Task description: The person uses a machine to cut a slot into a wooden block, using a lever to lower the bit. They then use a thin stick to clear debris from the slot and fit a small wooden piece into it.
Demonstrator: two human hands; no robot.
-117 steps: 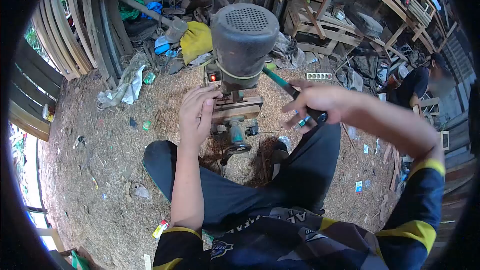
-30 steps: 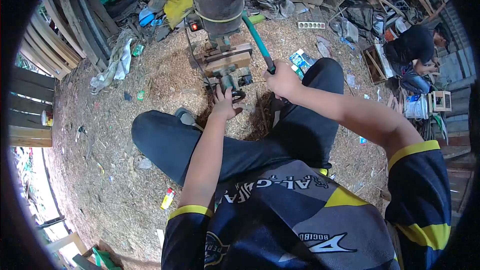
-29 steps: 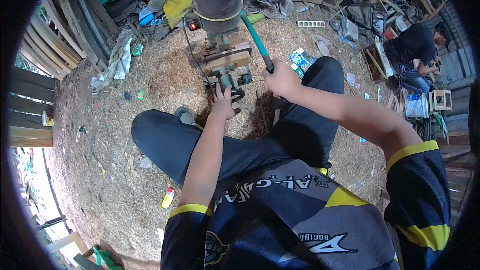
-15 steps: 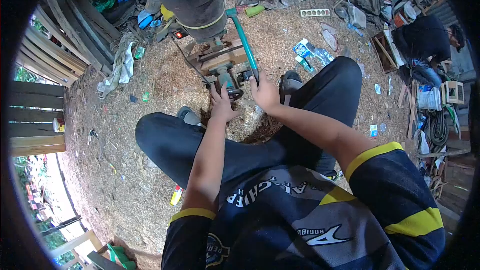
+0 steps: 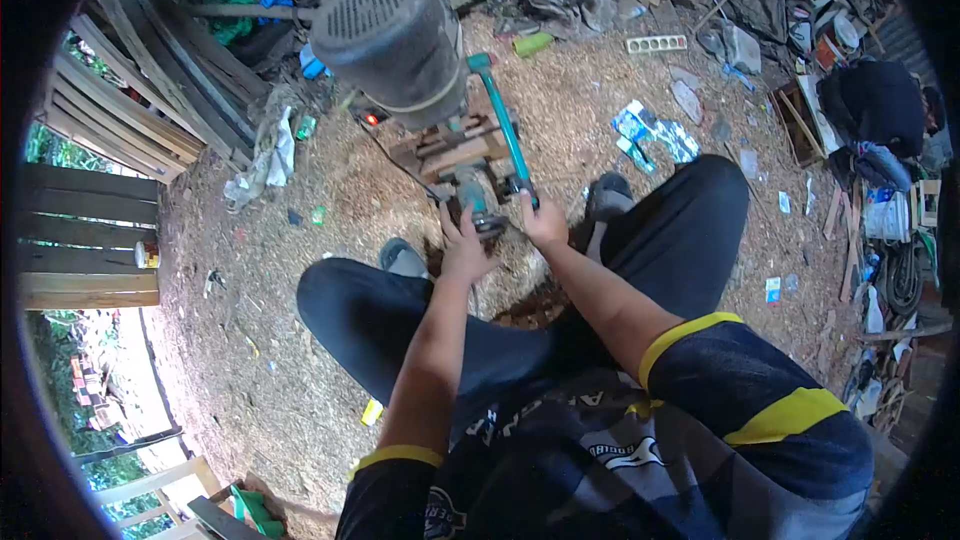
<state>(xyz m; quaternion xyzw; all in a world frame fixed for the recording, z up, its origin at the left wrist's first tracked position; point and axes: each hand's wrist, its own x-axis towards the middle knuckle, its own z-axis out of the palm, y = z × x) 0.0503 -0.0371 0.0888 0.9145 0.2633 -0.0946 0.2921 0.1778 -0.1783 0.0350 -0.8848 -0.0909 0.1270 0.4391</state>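
A large dark machine point(image 5: 385, 35) with a vented round top stands between my feet and the scrap pile. My right hand point(image 5: 545, 220) wraps round the black grip end of a green lever point(image 5: 502, 115) at the machine's right side. The left hand point(image 5: 465, 252) rests with spread fingers on the machine's lower front, by a green metal part point(image 5: 470, 192) and a dark round wheel point(image 5: 487, 224). Wooden blocks point(image 5: 465, 153) lie across the machine's base behind my hands. A small red light point(image 5: 373, 120) glows at its left.
Planks point(image 5: 190, 60) lean at the upper left. A power strip point(image 5: 656, 44), wrappers point(image 5: 650, 130) and wood shavings point(image 5: 250, 290) lie on the ground. Another person point(image 5: 875, 110) bends at the right, beside a wooden frame point(image 5: 797, 120). My knees flank the machine's front.
The whole view has shifted, so the machine and hands sit lower and a little further right. My right hand stays on the lever and my left at the machine's front.
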